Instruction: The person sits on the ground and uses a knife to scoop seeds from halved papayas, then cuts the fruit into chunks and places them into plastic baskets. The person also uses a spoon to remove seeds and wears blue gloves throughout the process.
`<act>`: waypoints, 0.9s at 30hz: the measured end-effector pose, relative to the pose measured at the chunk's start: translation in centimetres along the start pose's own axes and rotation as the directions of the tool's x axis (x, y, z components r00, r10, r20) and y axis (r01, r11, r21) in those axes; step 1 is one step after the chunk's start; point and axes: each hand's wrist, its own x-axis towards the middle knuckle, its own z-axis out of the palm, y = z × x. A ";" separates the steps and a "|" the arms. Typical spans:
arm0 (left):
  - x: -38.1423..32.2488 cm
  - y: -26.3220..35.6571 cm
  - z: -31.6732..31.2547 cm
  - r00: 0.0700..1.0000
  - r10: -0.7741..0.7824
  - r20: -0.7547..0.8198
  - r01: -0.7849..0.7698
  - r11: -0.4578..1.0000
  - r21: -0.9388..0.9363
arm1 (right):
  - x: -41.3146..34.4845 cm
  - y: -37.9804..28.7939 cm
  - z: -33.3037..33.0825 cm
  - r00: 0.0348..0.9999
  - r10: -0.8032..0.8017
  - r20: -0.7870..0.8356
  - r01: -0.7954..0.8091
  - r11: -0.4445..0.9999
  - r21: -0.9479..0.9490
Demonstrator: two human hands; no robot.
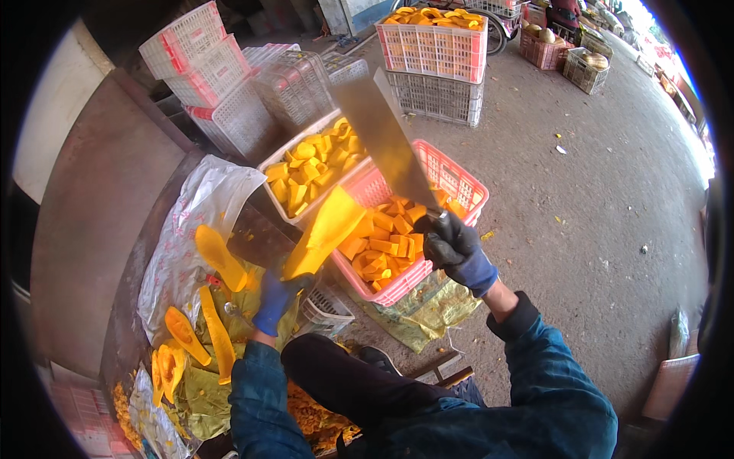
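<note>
In a blue and black work glove, my left hand (280, 298) grips the lower end of a peeled pumpkin piece (327, 229), which slants up over the crates. My right hand (459, 249), gloved alike, is closed around the handle of a broad cleaver (390, 137); its blade points up and away, slightly blurred. Beneath the blade, a pink plastic crate (459, 178) holds orange pumpkin chunks (390, 235). A white crate (275, 206) beside it is filled with yellow pumpkin chunks (309, 166). Left of my left hand lie several long pumpkin pieces (218, 335).
Plastic sheeting (183, 241) and a greenish woven sack (203, 401) cover the left work surface. Stacked crates (195, 63) stand behind. Farther off, a crate of pumpkin pieces (433, 51) rests on a grey crate (436, 100). Pumpkin scraps (318, 421) lie near my legs.
</note>
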 end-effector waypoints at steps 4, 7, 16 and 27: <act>1.7 -0.1 2.1 0.996 0.045 0.078 -0.042 0.998 -0.045 | 2.6 1.2 0.3 0.921 -0.244 0.302 0.327 0.908 -0.263; 0.8 1.8 2.5 0.994 -0.039 0.099 0.063 0.965 -0.255 | 0.8 6.5 0.8 0.906 0.397 0.147 -0.293 0.839 -0.459; -0.2 3.3 2.9 0.909 -0.348 0.231 0.411 0.653 -0.636 | -8.5 10.9 -0.5 0.666 0.744 -0.044 -0.744 0.668 0.030; -0.1 -3.7 8.5 0.976 -0.212 0.046 0.215 0.925 -0.313 | -10.3 8.5 -0.9 0.659 0.751 -0.044 -0.748 0.649 -0.140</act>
